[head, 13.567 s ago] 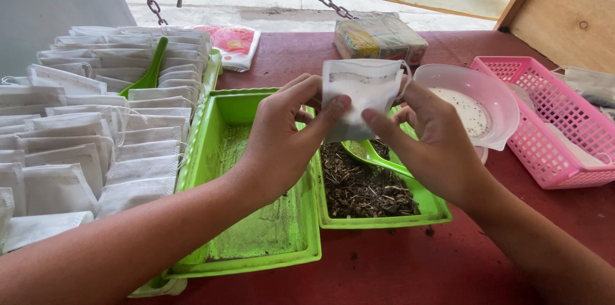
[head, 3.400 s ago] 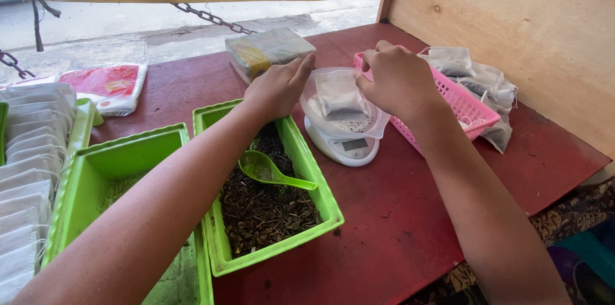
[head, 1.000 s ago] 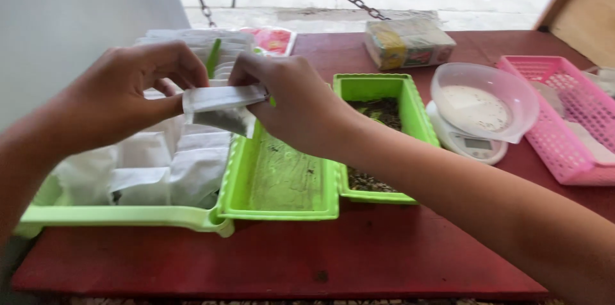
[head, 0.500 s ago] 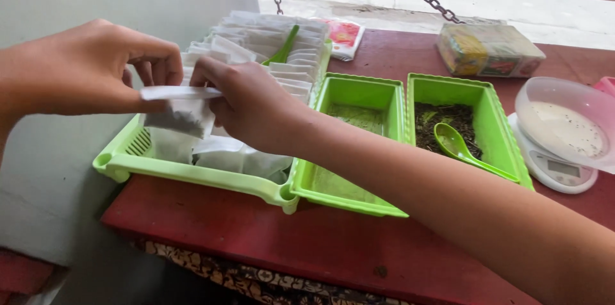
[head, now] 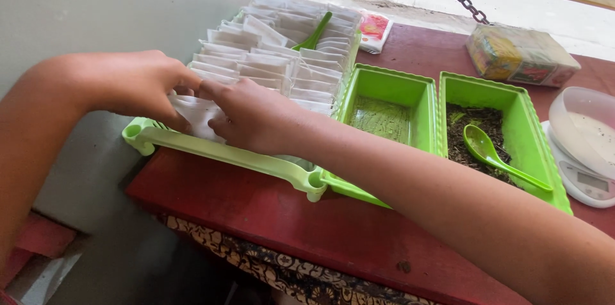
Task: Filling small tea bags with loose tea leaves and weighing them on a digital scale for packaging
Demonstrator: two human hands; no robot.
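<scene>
My left hand (head: 138, 84) and my right hand (head: 250, 116) both pinch a small white filled sachet (head: 195, 113) down at the near end of a long green tray (head: 211, 151). The tray holds several rows of similar white sachets (head: 275, 55), standing on edge. A green spoon (head: 315, 31) sticks up among the far rows. My right forearm crosses the table's front edge toward the tray.
An empty green tub (head: 384, 116) and a green tub of dark loose tea (head: 471, 135) with a green scoop (head: 493, 154) sit to the right. A white scale with a clear bowl (head: 586, 145), a wrapped packet (head: 519, 55) and a grey wall on the left border the red table (head: 269, 215).
Both hands have lowered the sachet from mid-air into the near end of the long tray. The camera has moved closer to the tray.
</scene>
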